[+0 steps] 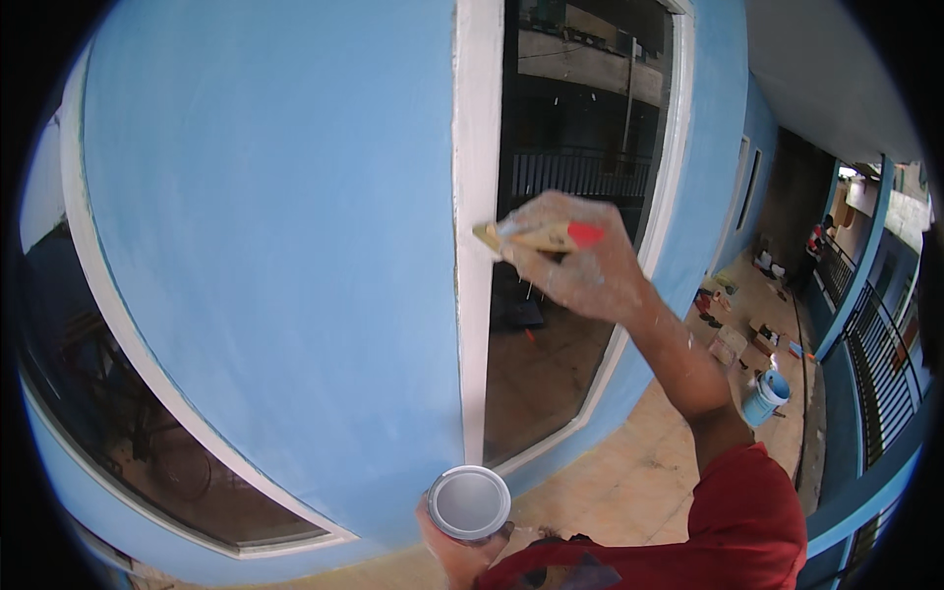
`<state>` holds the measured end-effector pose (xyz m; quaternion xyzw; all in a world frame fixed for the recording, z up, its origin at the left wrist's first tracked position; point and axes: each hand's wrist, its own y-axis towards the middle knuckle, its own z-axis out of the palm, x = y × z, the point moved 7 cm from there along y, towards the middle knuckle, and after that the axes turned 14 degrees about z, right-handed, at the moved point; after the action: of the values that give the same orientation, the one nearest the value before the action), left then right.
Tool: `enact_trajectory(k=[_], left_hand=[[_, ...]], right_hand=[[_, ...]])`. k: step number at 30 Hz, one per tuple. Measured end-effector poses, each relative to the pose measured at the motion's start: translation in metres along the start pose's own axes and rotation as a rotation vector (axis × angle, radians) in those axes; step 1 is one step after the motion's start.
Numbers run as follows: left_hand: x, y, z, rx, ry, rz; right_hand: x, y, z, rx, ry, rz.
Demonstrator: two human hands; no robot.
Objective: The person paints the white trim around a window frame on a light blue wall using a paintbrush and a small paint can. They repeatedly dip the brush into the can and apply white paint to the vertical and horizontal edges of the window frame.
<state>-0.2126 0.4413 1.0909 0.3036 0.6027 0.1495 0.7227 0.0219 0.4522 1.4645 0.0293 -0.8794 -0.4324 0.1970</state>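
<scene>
My right hand [571, 258] grips a flat paintbrush [542, 237] with a pale wooden handle and a red end. The bristle tip points left and lies over the white window frame [476, 147]; whether it touches the surface I cannot tell. Paint smears mark the fingers and forearm. Low in the view, my left hand [461, 557] holds an open metal paint can [469, 501] from below and the side. The can's inside looks pale grey; how much paint is in it is unclear. Dark window glass [546, 398] lies behind the right hand, with reflections of a railing.
A light blue wall [280, 258] stands left of the frame, with another white-framed window [140, 354] beyond it. On the tiled floor [627, 472] to the right are a blue-stained bucket [767, 398], a cardboard box [767, 335] and shoes. A person [817, 243] stands by the black railing [881, 354].
</scene>
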Motion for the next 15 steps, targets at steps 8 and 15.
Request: enact_trajectory(k=[8,15], left_hand=[[-0.015,0.013,0.008,-0.008,-0.049,0.025],[0.004,-0.001,-0.003,0.081,0.144,0.002]], right_hand=[[0.048,0.126,-0.114,-0.556,-0.227,-0.341],[0.033,0.114,-0.079,-0.658,-0.363,-0.761]])
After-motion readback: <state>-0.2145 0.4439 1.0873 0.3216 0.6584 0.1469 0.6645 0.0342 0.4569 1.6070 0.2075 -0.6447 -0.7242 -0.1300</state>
